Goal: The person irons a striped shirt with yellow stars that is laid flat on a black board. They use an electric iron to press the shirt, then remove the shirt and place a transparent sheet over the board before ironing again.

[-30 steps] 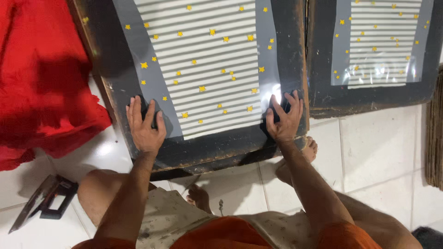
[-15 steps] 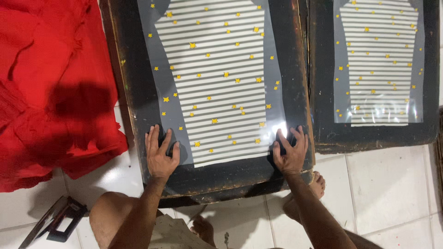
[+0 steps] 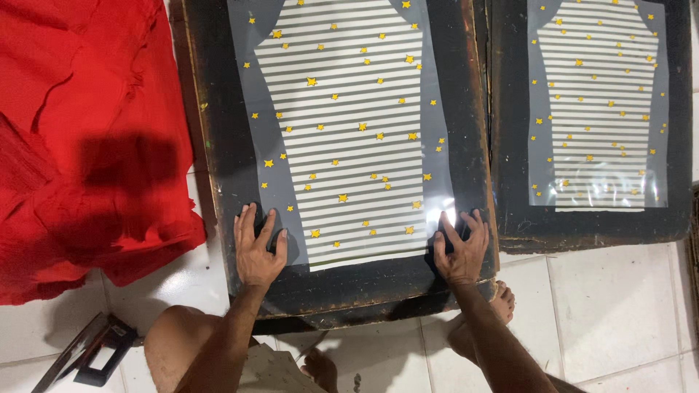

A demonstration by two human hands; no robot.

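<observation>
A clear film sheet (image 3: pixel 349 131) printed with white stripes and small yellow stars lies flat on a black board (image 3: pixel 218 145). My left hand (image 3: pixel 258 246) presses palm-down on the sheet's near left corner, fingers spread. On the near right corner rests my right hand (image 3: pixel 460 248), also flat with fingers apart. Neither hand holds anything. A second striped, starred sheet (image 3: pixel 598 109) lies on another black board (image 3: pixel 681 145) to the right, untouched.
A heap of red cloth (image 3: pixel 87 145) covers the white tiled floor (image 3: pixel 619 313) at the left. A dark metal tool (image 3: pixel 84 353) lies on the tiles at the lower left. My bare knees and feet (image 3: pixel 502 302) are below the board's near edge.
The view has shifted, so the boards sit lower and more to the right in the picture. Both hands stay flat on the sheet's near corners.
</observation>
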